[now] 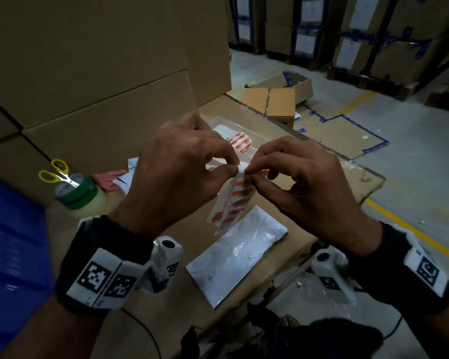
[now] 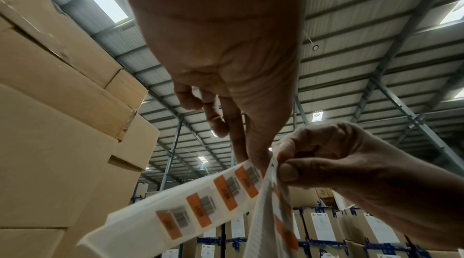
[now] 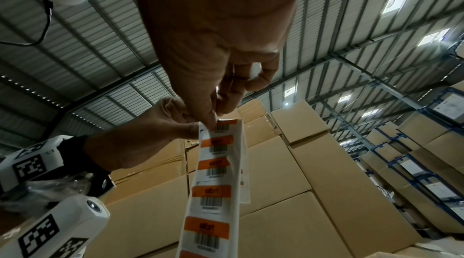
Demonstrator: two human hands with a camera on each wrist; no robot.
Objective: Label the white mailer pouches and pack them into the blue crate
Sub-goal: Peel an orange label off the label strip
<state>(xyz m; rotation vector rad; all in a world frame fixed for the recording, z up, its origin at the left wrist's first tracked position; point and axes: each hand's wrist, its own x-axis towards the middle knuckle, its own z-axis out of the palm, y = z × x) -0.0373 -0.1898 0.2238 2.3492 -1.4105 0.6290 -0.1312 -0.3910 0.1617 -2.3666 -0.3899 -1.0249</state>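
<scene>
Your left hand (image 1: 176, 167) and right hand (image 1: 303, 182) both pinch the top of the hanging orange-and-white barcode label strip (image 1: 230, 200); the flat white plastic mailer pouch (image 1: 233, 257) lies directly below, its long axis slanting toward the desk's near edge.

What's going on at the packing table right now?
A person is holding a strip of orange barcode labels up over the table, both hands pinching its top end: the left hand and the right hand meet there, apparently peeling one label off. A white mailer pouch lies flat below, with no label visible on it. The blue crate sits at the left.
</scene>
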